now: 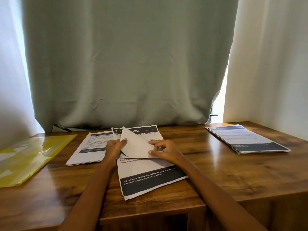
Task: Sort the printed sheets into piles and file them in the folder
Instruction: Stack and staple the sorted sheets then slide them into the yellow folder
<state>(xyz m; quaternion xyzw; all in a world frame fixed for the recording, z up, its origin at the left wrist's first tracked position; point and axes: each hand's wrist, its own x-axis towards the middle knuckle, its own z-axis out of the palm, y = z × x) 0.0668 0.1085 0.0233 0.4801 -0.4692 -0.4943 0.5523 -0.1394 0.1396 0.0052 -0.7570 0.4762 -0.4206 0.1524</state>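
Wooden table (233,177), both hands' fingers (124,140) pinching curled sheet (136,145) edges, bare wood alongside

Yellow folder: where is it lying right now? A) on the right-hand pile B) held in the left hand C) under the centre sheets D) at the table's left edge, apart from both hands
D: the yellow folder lies flat at the left side of the table, while the left hand and right hand both hold a curled sheet over the centre pile.
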